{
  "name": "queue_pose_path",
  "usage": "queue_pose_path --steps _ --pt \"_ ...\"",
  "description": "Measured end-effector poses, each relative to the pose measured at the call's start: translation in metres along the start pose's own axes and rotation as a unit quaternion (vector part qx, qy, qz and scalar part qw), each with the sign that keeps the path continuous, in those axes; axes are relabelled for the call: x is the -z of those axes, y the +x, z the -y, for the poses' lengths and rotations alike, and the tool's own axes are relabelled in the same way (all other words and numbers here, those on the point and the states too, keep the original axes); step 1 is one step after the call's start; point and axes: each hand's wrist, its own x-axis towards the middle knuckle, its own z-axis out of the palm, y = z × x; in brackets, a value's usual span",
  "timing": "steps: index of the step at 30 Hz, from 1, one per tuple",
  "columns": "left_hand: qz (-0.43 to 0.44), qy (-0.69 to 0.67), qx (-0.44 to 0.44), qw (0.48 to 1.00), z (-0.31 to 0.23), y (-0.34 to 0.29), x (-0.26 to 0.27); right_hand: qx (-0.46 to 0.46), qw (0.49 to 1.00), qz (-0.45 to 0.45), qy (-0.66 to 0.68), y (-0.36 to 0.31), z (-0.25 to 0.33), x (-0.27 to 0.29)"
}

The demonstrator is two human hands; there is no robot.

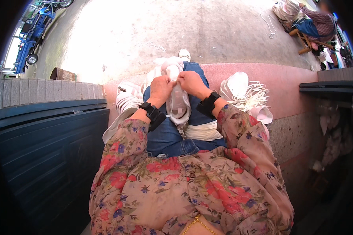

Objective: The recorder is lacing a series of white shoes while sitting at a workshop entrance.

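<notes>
Concrete floor (231, 39) and a pink step (290, 86), with a white shoe (179, 102) held over jeans (161, 135).

The left grip (160, 89) and right grip (194, 83) meet at the shoe's upper, both closed in a pinch on it; whether a lace sits between the fingertips is too small to tell. The shoe lies just beneath them. An off-white bundle (203, 131) rests on the lap, bodyward of the right grip; loose white laces (257, 94) lie farther right. Well beyond them sits another person (321, 25).
</notes>
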Motion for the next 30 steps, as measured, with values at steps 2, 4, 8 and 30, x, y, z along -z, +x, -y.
queue_pose_path --steps 2,4,8,30 --pt "0.018 -0.01 0.027 0.999 -0.003 -0.001 0.001 -0.034 0.998 0.011 0.044 0.003 -0.003 0.0" --pt "0.006 -0.003 0.017 1.0 -0.001 0.001 -0.002 -0.124 0.975 0.06 0.176 0.005 -0.006 -0.001" --pt "0.001 -0.005 0.022 1.0 0.004 -0.002 0.0 -0.089 0.984 0.042 0.149 0.0 0.0 -0.003" --pt "-0.07 0.055 -0.273 0.958 0.02 0.005 0.015 0.043 0.998 0.004 0.044 -0.013 0.001 -0.003"
